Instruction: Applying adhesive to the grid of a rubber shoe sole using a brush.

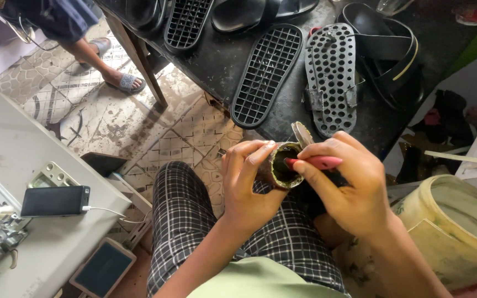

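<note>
My left hand [247, 182] grips a small round tin [280, 165] whose dark contents show through its open mouth. A bent-back lid [302, 133] sticks up from the tin's far rim. My right hand [349, 185] holds a red-handled tool [317, 162], and the tool's tip reaches into the tin. Both hands sit over my lap, above checked trousers [186, 215]. Just beyond them, on a dark worktable [222, 58], lie black grid-patterned shoe soles [266, 74] and a perforated sole [332, 77].
A grey sewing-machine table [17, 165] at left carries a phone [55, 201] on a cable. Black sandal straps [385, 47] rest on the worktable. A yellowish bucket [459, 226] stands at right. Another person's sandalled foot [125, 83] is on the tiled floor.
</note>
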